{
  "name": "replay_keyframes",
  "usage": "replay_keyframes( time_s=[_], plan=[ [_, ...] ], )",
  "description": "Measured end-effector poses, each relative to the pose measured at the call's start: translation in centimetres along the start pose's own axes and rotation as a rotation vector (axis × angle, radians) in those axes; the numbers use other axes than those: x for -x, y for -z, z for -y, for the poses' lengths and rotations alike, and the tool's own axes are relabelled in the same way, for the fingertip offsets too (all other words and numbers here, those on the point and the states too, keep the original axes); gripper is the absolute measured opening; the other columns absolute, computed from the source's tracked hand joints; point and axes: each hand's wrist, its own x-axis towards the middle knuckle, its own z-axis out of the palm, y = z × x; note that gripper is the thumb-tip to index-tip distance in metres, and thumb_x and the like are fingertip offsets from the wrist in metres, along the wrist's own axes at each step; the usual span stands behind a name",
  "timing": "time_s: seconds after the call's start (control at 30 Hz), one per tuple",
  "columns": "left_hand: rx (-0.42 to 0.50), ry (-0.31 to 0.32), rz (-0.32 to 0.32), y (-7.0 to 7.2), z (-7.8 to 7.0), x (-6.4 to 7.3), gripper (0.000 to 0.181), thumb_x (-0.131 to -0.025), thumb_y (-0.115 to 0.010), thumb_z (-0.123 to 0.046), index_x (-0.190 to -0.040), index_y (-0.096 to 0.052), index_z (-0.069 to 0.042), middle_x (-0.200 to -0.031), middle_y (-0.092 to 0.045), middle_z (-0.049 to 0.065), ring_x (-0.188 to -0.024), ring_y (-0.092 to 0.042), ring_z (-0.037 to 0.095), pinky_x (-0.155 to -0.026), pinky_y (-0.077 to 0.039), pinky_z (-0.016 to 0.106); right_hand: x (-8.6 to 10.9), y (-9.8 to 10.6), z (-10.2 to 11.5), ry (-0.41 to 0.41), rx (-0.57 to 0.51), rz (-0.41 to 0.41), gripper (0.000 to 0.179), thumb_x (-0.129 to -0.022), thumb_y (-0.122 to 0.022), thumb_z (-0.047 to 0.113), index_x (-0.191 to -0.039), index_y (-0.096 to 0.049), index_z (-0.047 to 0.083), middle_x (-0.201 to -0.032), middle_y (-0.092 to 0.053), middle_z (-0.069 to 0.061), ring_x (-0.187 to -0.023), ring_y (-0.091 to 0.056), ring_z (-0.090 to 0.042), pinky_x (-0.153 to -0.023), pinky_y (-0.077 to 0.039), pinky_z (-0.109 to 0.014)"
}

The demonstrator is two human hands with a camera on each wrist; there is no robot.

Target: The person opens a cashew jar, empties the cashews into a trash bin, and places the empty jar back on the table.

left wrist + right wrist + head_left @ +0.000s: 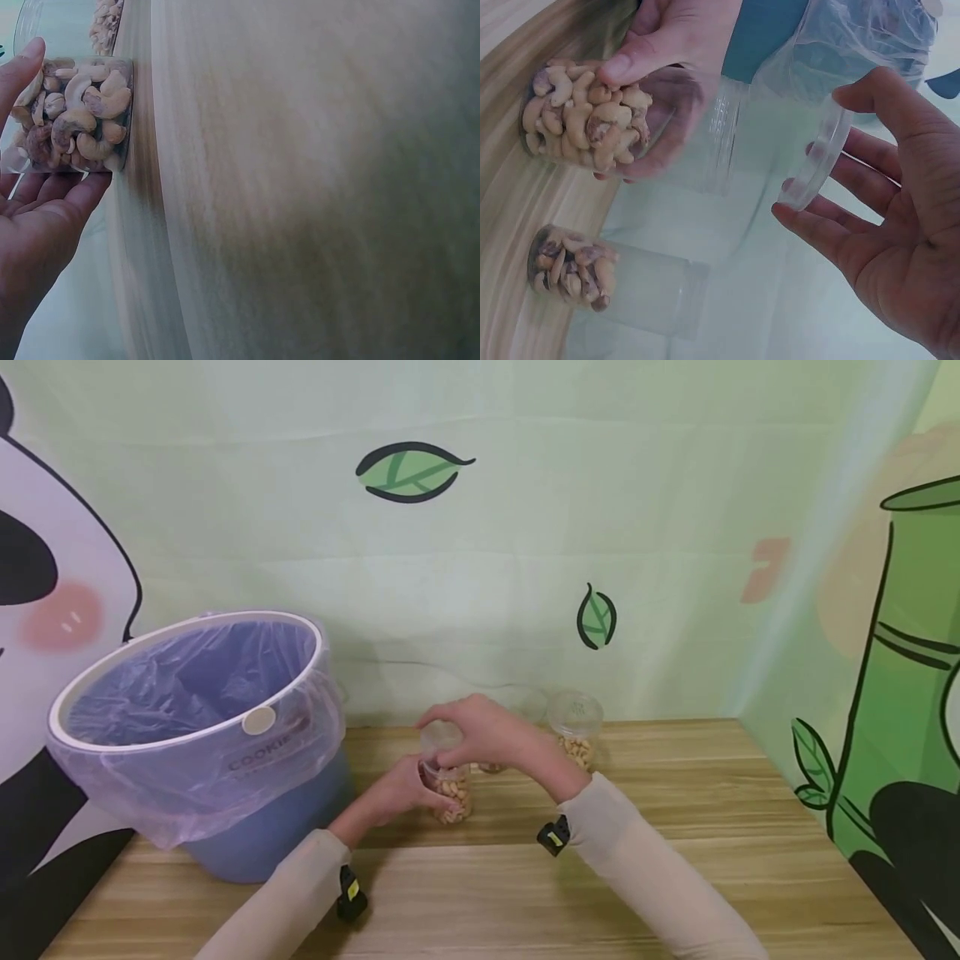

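My left hand grips a clear plastic jar standing on the wooden table, its lower part filled with cashews. In the right wrist view the left thumb lies along the jar's side. Over the jar's mouth my right hand holds a clear round lid by its rim, thumb on one edge and fingertips on the other. A gap shows between lid and jar mouth. To the right stands a second clear jar, also with cashews in the bottom.
On the left stands a blue bin with a white rim and a plastic liner folded over it. A small part of another nut container shows behind the right hand. A printed cloth backdrop rises behind the table.
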Motion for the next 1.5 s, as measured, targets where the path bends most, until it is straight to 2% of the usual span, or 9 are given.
replay_keyframes(
  time_s=[0.17, 0.27, 0.53, 0.73, 0.93, 1.17, 1.27, 1.5],
  plan=[
    [-0.024, -0.018, -0.002, 0.0, 0.3, -0.1, 0.076, -0.078, -0.090, -0.015, -0.143, -0.054, -0.001, -0.131, -0.065, 0.014, -0.107, -0.062, 0.018, -0.089, -0.051, 0.031, 0.7, 0.3, 0.1, 0.001, -0.031, -0.053, 0.050, -0.088, -0.079, 0.028, -0.133, -0.063, 0.014, -0.130, -0.067, -0.005, -0.110, -0.064, -0.021, -0.093, -0.050, -0.034],
    [-0.021, -0.033, -0.004, 0.0, 0.3, -0.2, 0.079, -0.077, -0.090, -0.013, -0.145, -0.053, -0.001, -0.136, -0.062, 0.016, -0.107, -0.061, 0.018, -0.091, -0.051, 0.031, 1.0, 0.5, 0.0, -0.007, -0.055, -0.079, 0.051, -0.087, -0.081, 0.029, -0.131, -0.062, 0.012, -0.132, -0.066, -0.008, -0.121, -0.061, -0.026, -0.100, -0.050, -0.039],
    [-0.003, -0.033, 0.005, 0.0, 0.1, -0.3, 0.071, -0.077, -0.090, -0.011, -0.139, -0.058, 0.000, -0.134, -0.063, 0.017, -0.103, -0.063, 0.018, -0.086, -0.053, 0.029, 2.1, 1.0, -0.1, -0.038, -0.070, -0.117, 0.053, -0.085, -0.084, 0.031, -0.128, -0.061, 0.010, -0.129, -0.064, -0.008, -0.118, -0.060, -0.026, -0.095, -0.052, -0.039],
    [-0.004, -0.040, 0.009, 0.1, 0.1, -0.3, 0.067, -0.077, -0.091, -0.014, -0.136, -0.062, -0.003, -0.135, -0.063, 0.014, -0.102, -0.061, 0.017, -0.083, -0.052, 0.027, 2.5, 1.1, -0.6, -0.034, -0.077, -0.142, 0.053, -0.086, -0.083, 0.024, -0.130, -0.059, 0.007, -0.129, -0.060, -0.010, -0.115, -0.060, -0.027, -0.092, -0.054, -0.037],
    [0.010, -0.014, 0.021, 0.2, 0.1, -0.1, 0.067, -0.076, -0.091, -0.014, -0.135, -0.062, -0.004, -0.116, -0.067, 0.012, -0.085, -0.059, 0.016, -0.071, -0.051, 0.028, 3.1, 0.9, -1.1, -0.058, -0.067, -0.135, 0.046, -0.088, -0.080, 0.025, -0.127, -0.060, 0.010, -0.131, -0.056, -0.008, -0.106, -0.059, -0.022, -0.087, -0.054, -0.034],
    [0.006, -0.028, 0.019, 0.1, 0.0, -0.3, 0.065, -0.076, -0.092, -0.016, -0.133, -0.064, -0.008, -0.128, -0.066, 0.011, -0.097, -0.062, 0.018, -0.081, -0.053, 0.030, 3.6, 0.5, -1.6, -0.086, -0.086, -0.143, 0.049, -0.086, -0.082, 0.023, -0.126, -0.057, 0.010, -0.127, -0.058, -0.010, -0.107, -0.059, -0.023, -0.090, -0.053, -0.036],
    [-0.007, -0.037, 0.019, 0.1, 0.1, -0.3, 0.063, -0.075, -0.092, -0.015, -0.131, -0.064, -0.008, -0.125, -0.067, 0.011, -0.100, -0.064, 0.018, -0.084, -0.053, 0.031, 3.6, 0.2, -1.7, -0.119, -0.087, -0.115, 0.051, -0.085, -0.083, 0.023, -0.126, -0.057, 0.010, -0.122, -0.063, -0.009, -0.107, -0.060, -0.020, -0.087, -0.053, -0.033],
    [-0.020, -0.037, 0.018, 0.1, 0.4, -0.1, 0.061, -0.075, -0.092, -0.015, -0.129, -0.065, -0.009, -0.124, -0.067, 0.012, -0.098, -0.064, 0.017, -0.082, -0.054, 0.030, 3.9, -0.9, -2.1, -0.112, -0.077, -0.093, 0.052, -0.081, -0.086, 0.020, -0.122, -0.057, 0.006, -0.109, -0.066, -0.006, -0.091, -0.063, -0.016, -0.076, -0.054, -0.026]
  ],
)
